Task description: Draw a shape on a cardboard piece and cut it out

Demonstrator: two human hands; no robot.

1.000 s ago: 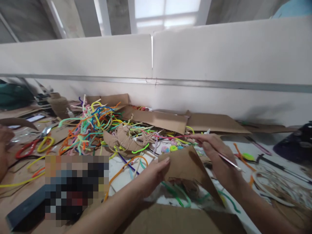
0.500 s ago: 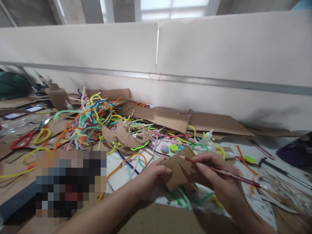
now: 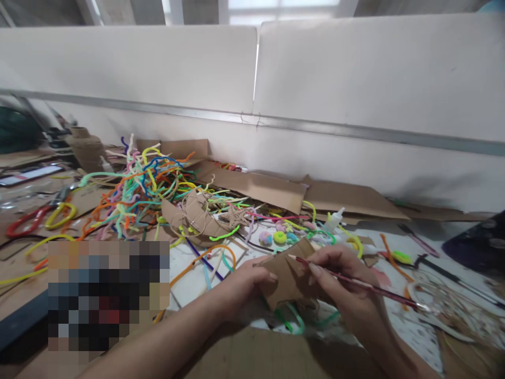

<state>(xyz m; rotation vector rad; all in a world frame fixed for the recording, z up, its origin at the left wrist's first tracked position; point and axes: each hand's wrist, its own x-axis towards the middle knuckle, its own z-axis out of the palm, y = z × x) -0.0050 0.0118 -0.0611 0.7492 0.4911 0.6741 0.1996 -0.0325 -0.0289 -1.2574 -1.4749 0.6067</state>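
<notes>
While L hand [image 3: 250,281] pinches cardboard [image 3: 287,283], lower ctr, prob. to steady it, R hand [image 3: 343,271] closes round pencil [image 3: 365,285]. Near-tip grip likely aids control.

Scissors [image 3: 40,215] left of pipe-cleaner heap [image 3: 138,192]; cardboard piece [image 3: 283,284] front-right.

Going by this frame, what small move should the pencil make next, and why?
Probably a short, light stroke on the cardboard piece: the right hand holds the pencil with its tip at the surface, contact unclear, while the left hand grips the piece's side.
</notes>
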